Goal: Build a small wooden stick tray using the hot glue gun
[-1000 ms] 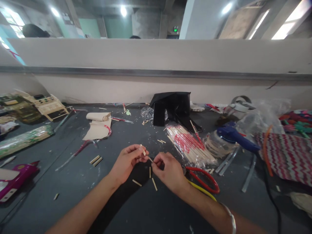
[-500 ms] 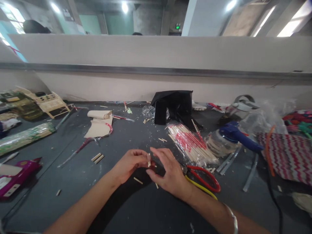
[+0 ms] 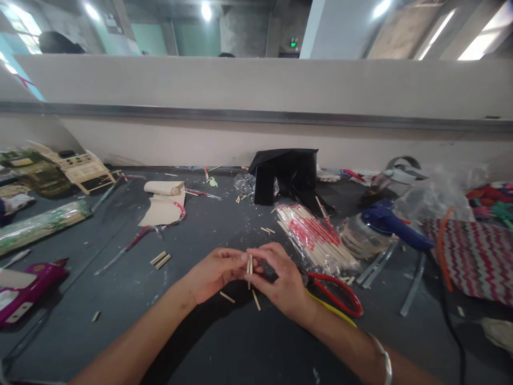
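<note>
Two short wooden sticks stand upright side by side between my hands, above the dark table. The thumb and fingers of my left hand pinch them from the left. My right hand closes on the same sticks from the right, thumb low and fingertips near the top. Just below lie a loose stick piece and another stick piece. Beside my right wrist rests a cutting tool with red and yellow handles; its head is mostly hidden by my hand.
A plastic-wrapped bundle of sticks lies to the right, near a blue glue gun and clear glue sticks. Several cut sticks sit at left, with a magenta device farther out. A black phone-like slab stands behind.
My right hand has moved in from beside the sticks and its fingers have closed on them. The sticks now show as an upright pair.
</note>
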`<control>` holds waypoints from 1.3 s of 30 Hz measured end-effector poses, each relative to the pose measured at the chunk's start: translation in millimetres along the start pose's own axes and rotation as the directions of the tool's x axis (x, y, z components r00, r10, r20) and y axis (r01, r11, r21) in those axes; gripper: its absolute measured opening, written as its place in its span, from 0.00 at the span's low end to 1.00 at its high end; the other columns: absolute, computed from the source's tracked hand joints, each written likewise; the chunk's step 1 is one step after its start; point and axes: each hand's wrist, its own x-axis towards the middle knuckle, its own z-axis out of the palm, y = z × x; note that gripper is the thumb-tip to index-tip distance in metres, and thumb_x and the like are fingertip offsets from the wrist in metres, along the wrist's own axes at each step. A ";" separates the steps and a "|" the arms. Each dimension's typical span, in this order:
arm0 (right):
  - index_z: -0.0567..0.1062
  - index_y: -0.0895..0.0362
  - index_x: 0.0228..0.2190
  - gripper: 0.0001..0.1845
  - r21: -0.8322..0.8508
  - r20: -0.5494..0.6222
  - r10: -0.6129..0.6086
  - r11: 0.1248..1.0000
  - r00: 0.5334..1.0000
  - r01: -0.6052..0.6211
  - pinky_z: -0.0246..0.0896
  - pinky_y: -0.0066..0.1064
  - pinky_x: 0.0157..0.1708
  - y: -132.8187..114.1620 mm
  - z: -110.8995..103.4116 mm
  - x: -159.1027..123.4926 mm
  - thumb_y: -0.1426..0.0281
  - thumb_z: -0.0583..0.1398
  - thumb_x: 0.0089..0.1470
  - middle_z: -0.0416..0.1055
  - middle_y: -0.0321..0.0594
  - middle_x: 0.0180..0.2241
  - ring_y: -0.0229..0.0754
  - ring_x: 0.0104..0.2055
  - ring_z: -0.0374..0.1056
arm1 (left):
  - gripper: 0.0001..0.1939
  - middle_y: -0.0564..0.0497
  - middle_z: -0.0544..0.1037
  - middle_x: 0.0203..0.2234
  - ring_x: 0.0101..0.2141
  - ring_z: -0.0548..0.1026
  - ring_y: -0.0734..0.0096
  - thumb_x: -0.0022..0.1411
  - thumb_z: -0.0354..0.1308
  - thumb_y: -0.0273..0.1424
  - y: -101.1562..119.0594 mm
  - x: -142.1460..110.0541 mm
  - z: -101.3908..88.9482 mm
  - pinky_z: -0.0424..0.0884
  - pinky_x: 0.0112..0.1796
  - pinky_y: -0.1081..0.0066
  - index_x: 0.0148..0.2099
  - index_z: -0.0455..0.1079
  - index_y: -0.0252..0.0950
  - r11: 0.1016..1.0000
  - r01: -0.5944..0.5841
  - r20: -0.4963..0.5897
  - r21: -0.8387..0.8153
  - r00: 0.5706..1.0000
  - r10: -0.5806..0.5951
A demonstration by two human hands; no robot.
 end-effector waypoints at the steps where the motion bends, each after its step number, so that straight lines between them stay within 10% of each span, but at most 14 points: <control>1: 0.71 0.53 0.44 0.20 -0.001 -0.005 0.013 1.000 1.000 -0.013 0.65 0.38 0.42 -0.2 -0.5 0.4 0.72 0.66 0.48 0.68 0.41 0.38 0.45 0.41 0.65 | 0.10 0.44 0.80 0.30 0.35 0.77 0.66 0.53 0.64 0.33 -0.4 0.1 0.3 0.68 0.42 0.67 0.34 0.77 0.30 1.000 -0.008 0.008 -0.001 1.000 0.008; 22: 0.70 0.52 0.47 0.20 -0.131 -0.036 -0.047 0.990 0.998 0.042 0.65 0.41 0.43 1.1 1.4 0.0 0.70 0.64 0.50 0.68 0.43 0.39 0.46 0.42 0.65 | 0.10 0.46 0.80 0.26 0.32 0.76 0.69 0.50 0.67 0.32 -8.5 3.1 6.3 0.68 0.36 0.72 0.35 0.77 0.31 0.994 -0.091 -0.152 0.062 0.983 0.099; 39: 0.71 0.52 0.45 0.19 -0.060 -0.125 -0.086 0.995 0.988 0.079 0.64 0.40 0.43 -5.1 -4.1 0.7 0.70 0.64 0.49 0.66 0.42 0.40 0.46 0.43 0.64 | 0.12 0.42 0.81 0.31 0.32 0.77 0.71 0.57 0.62 0.33 -6.9 0.0 8.2 0.68 0.39 0.72 0.41 0.77 0.31 0.995 -0.075 0.060 -0.068 0.995 0.079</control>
